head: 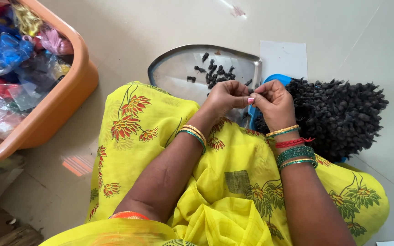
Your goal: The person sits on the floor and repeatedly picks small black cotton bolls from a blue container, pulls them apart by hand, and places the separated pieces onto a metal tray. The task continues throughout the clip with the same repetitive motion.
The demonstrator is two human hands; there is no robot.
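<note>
Both hands meet over the lap, fingertips pinched together on something tiny between them, too small and too hidden to name, so its long axis and heading can't be told; it sits right at the meeting point of the two hands, just above the near rim of the tray (160, 68). The left hand (226, 96) curls in from the left, thumb and forefinger closed tight, a pink-painted nail showing at the pinch. The right hand (274, 101) comes in from the right, fingers bent and clenched onto the same spot, knuckles toward the camera. The two hands are touching. Just beyond them, the steel tray lies flat on the floor, its straight edge to the right, and on it a loose scatter of small dark pieces (217, 73), clustered toward its right half with a few strays apart. To the right of the right hand, a big heap of dark, curly, spiky bits (338, 114) sits piled on something blue (274, 78), whose edge peeks out beside the wrist. Behind that, a pale flat sheet (283, 57) lies on the floor. Bangles (296, 155) ring both wrists, gold and green, with a red thread on the right. The lap is draped in yellow cloth (160, 136) with red and green flowers. Far left, well apart, an orange tub (64, 100) holds crumpled coloured plastic bags (10, 54).
</note>
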